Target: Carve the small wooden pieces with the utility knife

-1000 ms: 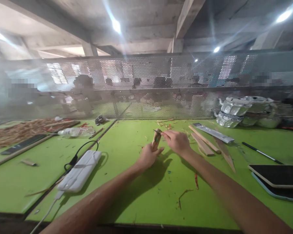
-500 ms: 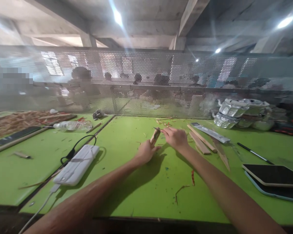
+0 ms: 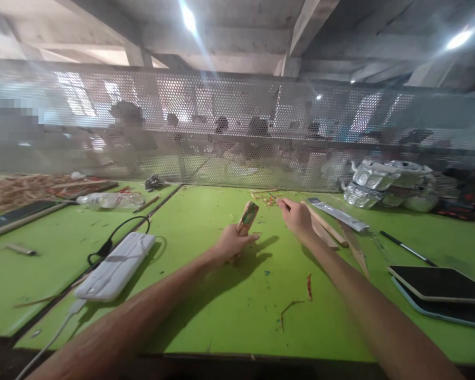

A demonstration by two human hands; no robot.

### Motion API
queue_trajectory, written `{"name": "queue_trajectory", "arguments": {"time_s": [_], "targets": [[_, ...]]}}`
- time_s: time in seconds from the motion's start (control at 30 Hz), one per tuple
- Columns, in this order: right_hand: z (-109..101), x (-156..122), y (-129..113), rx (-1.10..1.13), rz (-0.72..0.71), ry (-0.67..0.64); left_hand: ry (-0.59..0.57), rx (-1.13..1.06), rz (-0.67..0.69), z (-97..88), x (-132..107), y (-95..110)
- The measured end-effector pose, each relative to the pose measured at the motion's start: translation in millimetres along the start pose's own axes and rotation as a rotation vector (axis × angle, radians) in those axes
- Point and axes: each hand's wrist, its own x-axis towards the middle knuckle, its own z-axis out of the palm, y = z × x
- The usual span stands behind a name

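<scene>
My left hand (image 3: 231,243) is closed around a small wooden piece (image 3: 248,215) with a green-marked face at its top end, tilted up above the table. To its right, my right hand (image 3: 299,218) is closed in a fist, a thin dark tool (image 3: 273,196) poking out past its fingers toward the left. Most of that tool is hidden in the fist, so its kind is unclear. Its tip is apart from the wooden piece. Wooden strips (image 3: 328,226) lie just right of my right hand, beside a silvery flat packet (image 3: 338,214).
The green table (image 3: 229,311) carries a white power bank (image 3: 116,269) with cables at left, a plastic bottle (image 3: 111,200) and wood shavings (image 3: 24,191). At right are a pen (image 3: 407,247), a tablet (image 3: 439,282) and foil containers (image 3: 366,184). A perforated screen (image 3: 229,121) stands behind.
My right hand has moved right, taking the tool away from the wooden piece. My left hand has turned the piece so its green-marked face shows more. The view has shifted slightly.
</scene>
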Motion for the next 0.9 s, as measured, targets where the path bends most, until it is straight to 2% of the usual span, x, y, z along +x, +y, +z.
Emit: {"name": "queue_trajectory", "arguments": {"time_s": [0.1, 0.17, 0.33, 0.43, 0.5, 0.6, 0.63, 0.73, 0.8, 0.9], "targets": [[2, -13, -30, 0.134, -0.164, -0.104, -0.023, -0.063, -0.003, 0.6, 1, -1], [5, -20, -43, 0.123, -0.227, -0.132, -0.014, -0.088, -0.007, 2.8, 2, -2], [16, -22, -50, -0.019, -0.213, -0.115, 0.078, -0.074, 0.003, 4.6, 2, 0], [18, -16, -43, -0.023, -0.207, -0.125, 0.099, 0.019, -0.037, 3.9, 0, 2], [16, -9, -30, -0.039, -0.164, -0.121, 0.097, 0.076, -0.009, 6.3, -3, 4], [10, 5, 5, -0.104, 0.009, -0.088, 0.084, 0.112, 0.091, 14.3, -8, 7], [8, 10, 18, -0.137, 0.108, -0.078, 0.079, 0.114, 0.11, 16.7, -9, 9], [2, 19, 42, -0.106, 0.226, 0.018, 0.047, 0.107, 0.074, 17.3, -8, 11], [1, 18, 40, -0.005, 0.172, 0.054, -0.018, 0.045, 0.022, 12.5, -5, 9], [2, 9, 13, 0.165, -0.002, 0.024, 0.01, -0.074, 0.008, 6.0, 0, 2]]}}
